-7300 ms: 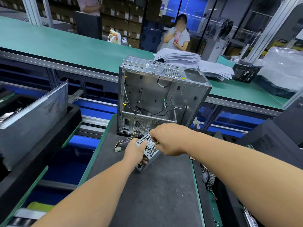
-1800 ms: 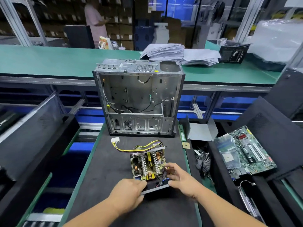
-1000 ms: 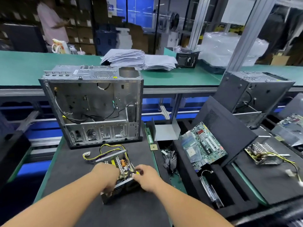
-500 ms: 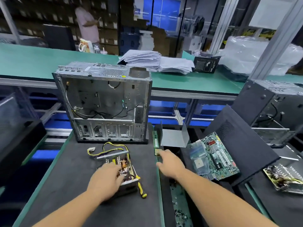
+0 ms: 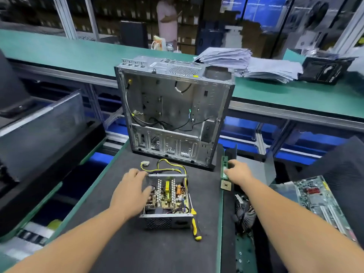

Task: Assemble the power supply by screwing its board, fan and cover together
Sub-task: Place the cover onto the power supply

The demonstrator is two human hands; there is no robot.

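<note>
Hands apart now: right hand (image 5: 237,173) at the dark worktop's (image 5: 137,245) right edge, fingers (image 5: 232,166) on one green memory strip (image 5: 224,167), grip unclear; left hand (image 5: 132,189) still grasps one open grey metal power supply (image 5: 167,203), mid-worktop.

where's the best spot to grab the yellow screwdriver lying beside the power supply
Take the screwdriver by its yellow handle, from above and the right: it lies flat, its far part close beside the power supply, the near end free.

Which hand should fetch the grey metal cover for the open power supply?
Right. The right hand is stretched out, fingers open, right beside the grey cover on that side; the left hand holds the power supply.
</note>
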